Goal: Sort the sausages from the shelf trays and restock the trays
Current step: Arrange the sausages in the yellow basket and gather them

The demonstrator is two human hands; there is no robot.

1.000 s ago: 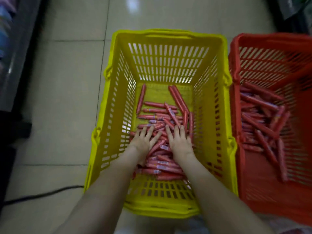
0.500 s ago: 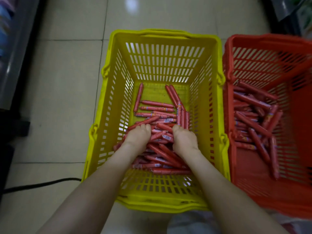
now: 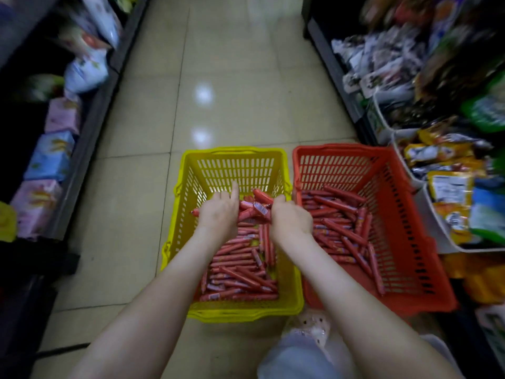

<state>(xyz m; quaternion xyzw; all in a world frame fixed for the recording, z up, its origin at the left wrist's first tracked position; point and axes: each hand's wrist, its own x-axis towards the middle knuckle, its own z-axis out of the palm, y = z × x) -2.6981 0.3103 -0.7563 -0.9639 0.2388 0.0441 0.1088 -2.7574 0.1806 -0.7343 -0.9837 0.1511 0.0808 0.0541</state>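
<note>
A yellow basket [image 3: 180,242] stands on the aisle floor with several red wrapped sausages [image 3: 237,272] on its bottom. Above it, my left hand [image 3: 220,214] and my right hand [image 3: 291,220] together grip a bunch of sausages [image 3: 255,207] lifted off the pile; one left finger points forward. An orange-red basket [image 3: 410,255] sits right beside the yellow one and holds several more sausages [image 3: 341,228].
Shelves run down both sides of the tiled aisle. Snack packets fill white trays [image 3: 437,242] on the right shelf, close to the red basket. Boxed goods [image 3: 49,157] line the left shelf. A black cable [image 3: 62,348] crosses the floor at lower left.
Both hands closed round a bunch of sausages in the yellow basket and raised it. My head tilted up, so the aisle and shelves came into view.
</note>
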